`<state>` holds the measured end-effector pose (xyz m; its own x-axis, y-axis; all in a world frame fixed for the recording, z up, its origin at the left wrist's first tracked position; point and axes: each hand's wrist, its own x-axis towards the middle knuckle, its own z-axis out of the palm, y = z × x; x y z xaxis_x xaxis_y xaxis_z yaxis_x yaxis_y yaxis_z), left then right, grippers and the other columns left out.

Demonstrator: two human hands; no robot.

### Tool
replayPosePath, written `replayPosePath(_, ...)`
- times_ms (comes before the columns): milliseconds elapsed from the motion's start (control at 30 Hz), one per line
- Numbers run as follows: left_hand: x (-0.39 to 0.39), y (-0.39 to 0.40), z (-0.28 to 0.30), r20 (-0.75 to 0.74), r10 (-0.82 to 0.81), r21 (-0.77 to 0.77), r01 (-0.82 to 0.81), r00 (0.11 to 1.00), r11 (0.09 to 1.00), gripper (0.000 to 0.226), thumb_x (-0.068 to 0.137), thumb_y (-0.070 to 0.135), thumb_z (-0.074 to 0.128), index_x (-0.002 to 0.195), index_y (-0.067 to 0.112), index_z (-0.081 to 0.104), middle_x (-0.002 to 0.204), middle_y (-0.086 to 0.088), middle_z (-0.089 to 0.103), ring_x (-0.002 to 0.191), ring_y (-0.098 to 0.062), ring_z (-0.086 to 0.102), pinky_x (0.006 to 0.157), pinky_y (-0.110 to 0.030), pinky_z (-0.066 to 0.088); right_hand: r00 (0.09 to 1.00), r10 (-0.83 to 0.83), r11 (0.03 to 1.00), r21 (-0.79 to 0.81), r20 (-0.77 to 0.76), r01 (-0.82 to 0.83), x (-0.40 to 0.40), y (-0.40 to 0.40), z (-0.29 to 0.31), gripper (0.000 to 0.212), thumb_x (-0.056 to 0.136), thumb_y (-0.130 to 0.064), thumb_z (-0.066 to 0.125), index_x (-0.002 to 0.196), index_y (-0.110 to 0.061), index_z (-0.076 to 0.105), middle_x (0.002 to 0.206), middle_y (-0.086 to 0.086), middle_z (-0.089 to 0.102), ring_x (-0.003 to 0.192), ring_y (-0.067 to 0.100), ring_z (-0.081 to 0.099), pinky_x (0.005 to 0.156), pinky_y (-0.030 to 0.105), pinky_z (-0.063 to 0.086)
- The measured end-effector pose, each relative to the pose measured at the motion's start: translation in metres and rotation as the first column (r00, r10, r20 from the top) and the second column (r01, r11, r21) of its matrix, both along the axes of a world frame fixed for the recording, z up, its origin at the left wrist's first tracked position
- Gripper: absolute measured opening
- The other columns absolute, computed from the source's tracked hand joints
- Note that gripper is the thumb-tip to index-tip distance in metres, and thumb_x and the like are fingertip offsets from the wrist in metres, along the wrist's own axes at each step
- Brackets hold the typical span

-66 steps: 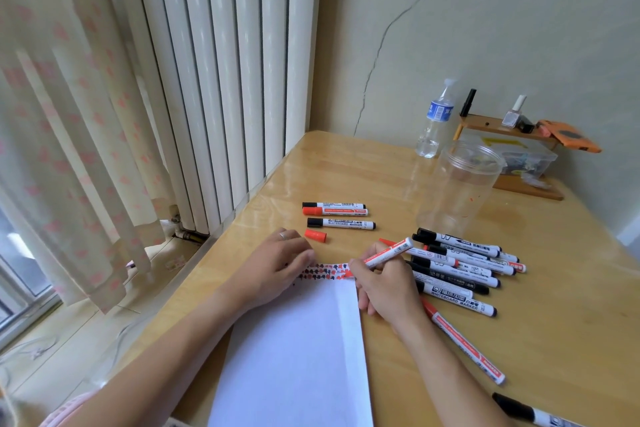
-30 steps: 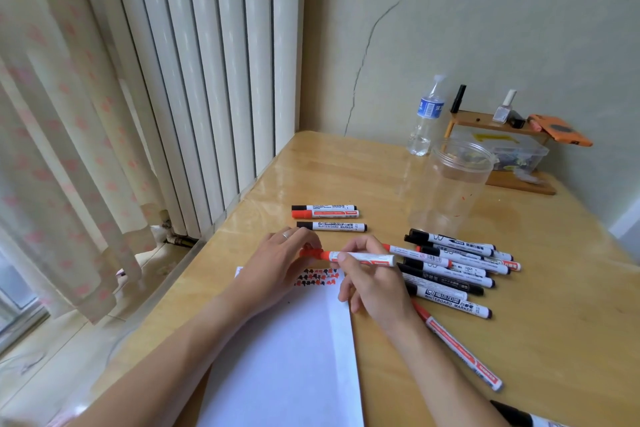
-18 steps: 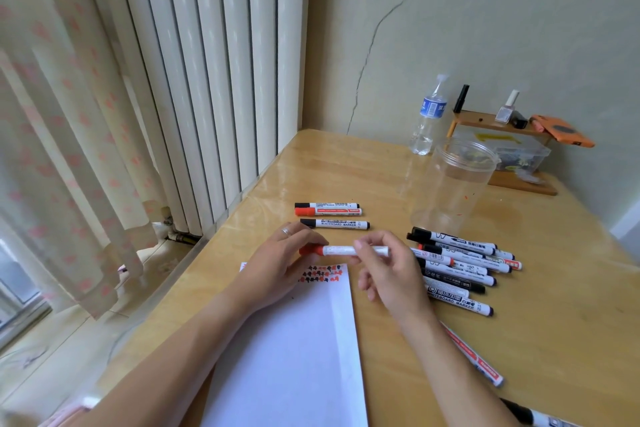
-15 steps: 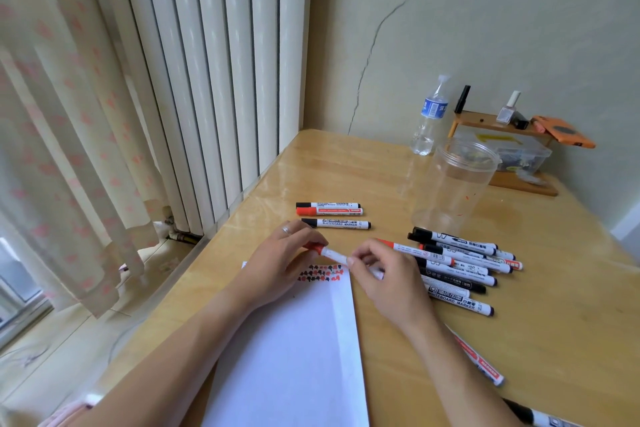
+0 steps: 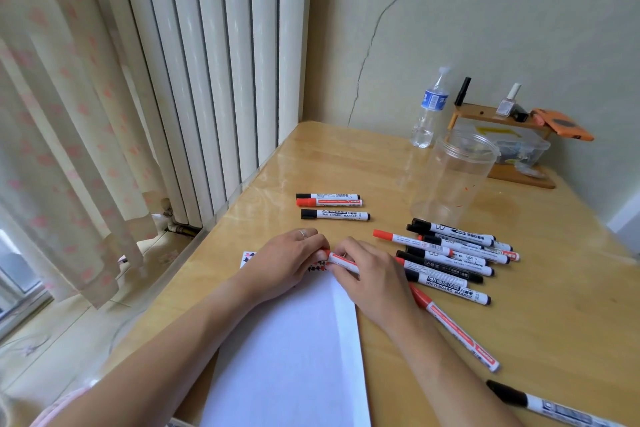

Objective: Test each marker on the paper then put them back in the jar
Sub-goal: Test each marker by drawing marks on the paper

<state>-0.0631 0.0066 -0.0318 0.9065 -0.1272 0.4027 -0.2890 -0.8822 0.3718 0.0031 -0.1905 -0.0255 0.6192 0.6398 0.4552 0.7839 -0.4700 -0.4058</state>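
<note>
Red-capped white marker (image 5: 341, 261) lies crosswise at the top edge of the white paper sheet (image 5: 294, 350), mid-frame, its cap pointing left. Your left hand (image 5: 287, 262) pinches the cap end; your right hand (image 5: 372, 276) curls round the barrel. The clear plastic jar (image 5: 453, 177) stands upper right, nearer your right hand.

We saw the paper (image 5: 287, 350) lying on the table (image 5: 554, 322), a heap of markers (image 5: 453, 256) just to its right, three markers (image 5: 332, 206) beyond it, and the jar (image 5: 453, 177) standing behind the heap.
</note>
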Motion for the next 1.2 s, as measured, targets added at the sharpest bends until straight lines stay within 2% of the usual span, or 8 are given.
replayPosePath(200,-0.0031,-0.0003,0.0023,0.047,-0.043,0.013,0.043,0.998,0.999,0.031,0.105,0.033,0.035,0.101,0.014,0.059,0.09,0.008,0.051,0.08,-0.015,0.051,0.07,-0.039,0.049,0.998,0.066,0.998,0.012,0.013,-0.067,-0.0018,-0.0005,-0.0042,0.016,0.097,-0.042,0.06,0.096,-0.026,0.056,0.082,-0.009,0.061,0.071,0.019,0.056,0.059,0.041,0.049)
replayPosePath(467,-0.0024,-0.0014,0.0022,0.073,-0.093,0.05,0.089,0.993,0.995,0.021,0.102,0.023,0.04,0.1,0.012,0.058,0.089,0.006,0.051,0.081,-0.015,0.049,0.069,-0.035,0.047,0.996,0.085,0.996,-0.001,0.011,-0.085,-0.0009,-0.0018,-0.0046,0.021,0.098,-0.045,0.054,0.098,-0.025,0.06,0.083,-0.008,0.065,0.075,0.021,0.059,0.059,0.041,0.048)
replayPosePath(733,-0.0023,-0.0017,0.0018,0.075,-0.118,0.058,0.114,0.99,0.992,0.02,0.1,0.018,0.039,0.1,0.011,0.058,0.087,0.004,0.051,0.083,-0.012,0.046,0.069,-0.027,0.041,0.988,0.125,0.992,-0.001,-0.094,-0.125,0.0003,-0.0035,-0.0024,0.037,0.099,-0.053,0.047,0.097,-0.021,0.065,0.079,-0.005,0.067,0.073,0.022,0.058,0.064,0.044,0.048)
replayPosePath(900,-0.0005,-0.0001,-0.0004,0.084,-0.118,0.076,0.112,0.989,0.991,0.012,0.097,0.008,0.046,0.099,0.01,0.058,0.087,0.002,0.051,0.083,-0.016,0.048,0.07,-0.029,0.042,0.973,0.135,0.991,0.004,-0.187,-0.137,0.0028,-0.0031,-0.0018,0.044,0.097,-0.062,0.042,0.096,-0.023,0.062,0.072,-0.005,0.063,0.07,0.022,0.059,0.064,0.044,0.051)
replayPosePath(1033,0.001,-0.0005,0.0003,0.088,-0.129,0.096,0.12,0.988,0.988,0.014,0.098,0.005,0.047,0.101,0.009,0.06,0.088,0.001,0.052,0.083,-0.016,0.047,0.07,-0.024,0.036,0.957,0.152,0.988,0.019,-0.246,-0.152,0.0039,-0.0037,0.0007,0.044,0.098,-0.062,0.044,0.09,-0.023,0.062,0.065,-0.005,0.061,0.065,0.018,0.059,0.064,0.043,0.051)
replayPosePath(1200,0.0013,-0.0033,0.0018,0.095,-0.129,0.096,0.12,0.987,0.988,0.022,0.1,0.015,0.038,0.101,0.009,0.06,0.088,0.001,0.051,0.083,-0.017,0.046,0.071,-0.026,0.037,0.942,0.162,0.986,0.011,-0.293,-0.166,0.0061,-0.0049,0.004,0.026,0.102,-0.046,0.057,0.087,-0.026,0.059,0.062,-0.01,0.056,0.062,0.013,0.053,0.062,0.039,0.046)
